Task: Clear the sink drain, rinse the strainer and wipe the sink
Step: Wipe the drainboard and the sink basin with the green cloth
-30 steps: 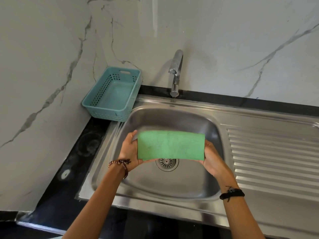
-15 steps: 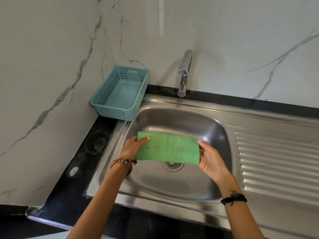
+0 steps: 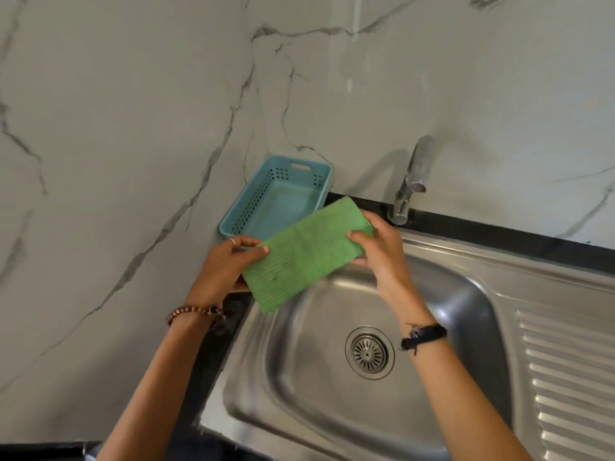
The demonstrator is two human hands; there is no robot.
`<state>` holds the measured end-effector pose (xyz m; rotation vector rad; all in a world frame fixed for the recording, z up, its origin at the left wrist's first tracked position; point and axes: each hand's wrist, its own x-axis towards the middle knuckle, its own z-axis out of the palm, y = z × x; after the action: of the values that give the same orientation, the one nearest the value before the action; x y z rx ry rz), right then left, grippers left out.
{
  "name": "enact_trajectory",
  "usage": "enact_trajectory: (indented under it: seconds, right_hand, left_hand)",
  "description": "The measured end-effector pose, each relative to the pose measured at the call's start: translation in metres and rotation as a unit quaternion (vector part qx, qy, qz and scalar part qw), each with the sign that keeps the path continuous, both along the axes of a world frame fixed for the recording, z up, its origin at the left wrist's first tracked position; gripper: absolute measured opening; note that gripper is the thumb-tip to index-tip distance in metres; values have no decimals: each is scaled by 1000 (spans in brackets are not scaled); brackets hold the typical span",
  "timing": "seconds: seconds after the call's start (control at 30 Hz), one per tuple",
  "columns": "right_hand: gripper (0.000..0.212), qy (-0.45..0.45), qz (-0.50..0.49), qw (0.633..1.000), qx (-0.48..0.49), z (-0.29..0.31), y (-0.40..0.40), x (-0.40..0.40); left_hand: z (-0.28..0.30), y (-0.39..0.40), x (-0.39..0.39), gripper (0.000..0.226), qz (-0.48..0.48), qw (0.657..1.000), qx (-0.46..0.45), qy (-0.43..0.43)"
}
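Both hands are gripping a green cloth (image 3: 304, 252) above the sink (image 3: 332, 387). The left hand (image 3: 226, 264) is pinching its near end. The right hand (image 3: 379, 249) is pinching its far end.

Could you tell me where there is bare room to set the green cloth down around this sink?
Free: the basin floor around the strainer, the ribbed drainboard right of the basin, and the blue basket in the corner, which looks empty. Crowded: the basin's back left corner, where the left hand and right hand hold the green cloth below the tap.
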<state>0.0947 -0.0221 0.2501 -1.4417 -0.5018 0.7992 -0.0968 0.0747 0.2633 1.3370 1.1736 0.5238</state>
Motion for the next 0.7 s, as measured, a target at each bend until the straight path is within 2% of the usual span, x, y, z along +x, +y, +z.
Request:
enact_trajectory:
  seconds: [0.07,0.13,0.23,0.33,0.43,0.5,0.6,0.7]
  right_hand:
    - [34,-45,-24,999,12,9,36,0]
    - [33,-48,-50,998,12,15,73,5]
    - [31,-60,-53,997,-8,18,127,17]
    - [38,-109,-25,992,-63,7,169,28]
    - [44,-165,28,977,-132,-7,201,37]
    - [48,-218,78,956,-182,-15,214,37]
    - [54,-327,141,908,-220,-26,225,35]
    - [54,-460,192,827,-262,-41,229,33]
  left_hand:
    - [6,20,1,13,5,999,37,37]
    - [9,39,7,16,3,991,97,95]
    - [8,67,25,13,-15,949,219,224]
    - [0,88,45,23,-35,930,253,263]
    - [-20,105,57,28,-106,901,283,312]
    - [-32,114,61,23,-140,879,297,345]
    - [-44,127,64,29,-184,848,292,403]
    - [-53,137,66,39,-246,810,289,448]
